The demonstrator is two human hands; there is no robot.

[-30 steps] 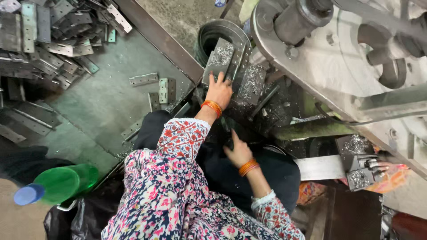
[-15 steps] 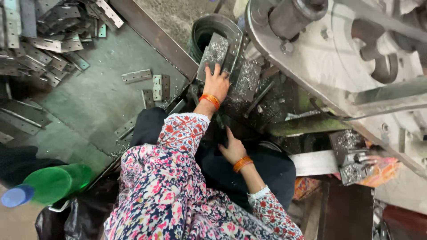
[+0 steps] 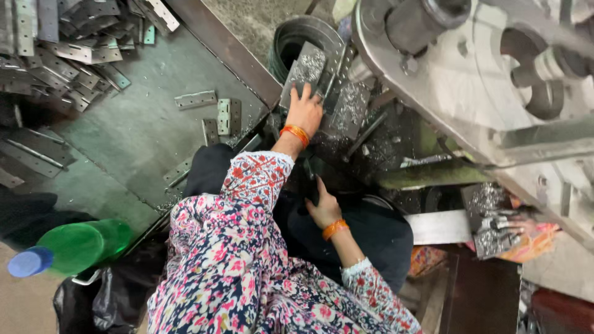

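Where shavings glitter, left hand [image 3: 305, 112] flat on plate [image 3: 307, 69]

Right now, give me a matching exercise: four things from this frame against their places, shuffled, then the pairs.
Things:
1. left hand
2. right hand
3. green bottle
4. hinge pile

Places:
A. bottom left
B. on the plate strewn with metal chips
C. top left, on the green tray
D. low, over the dark lap

Pairs: 1-B, 2-D, 3-A, 4-C
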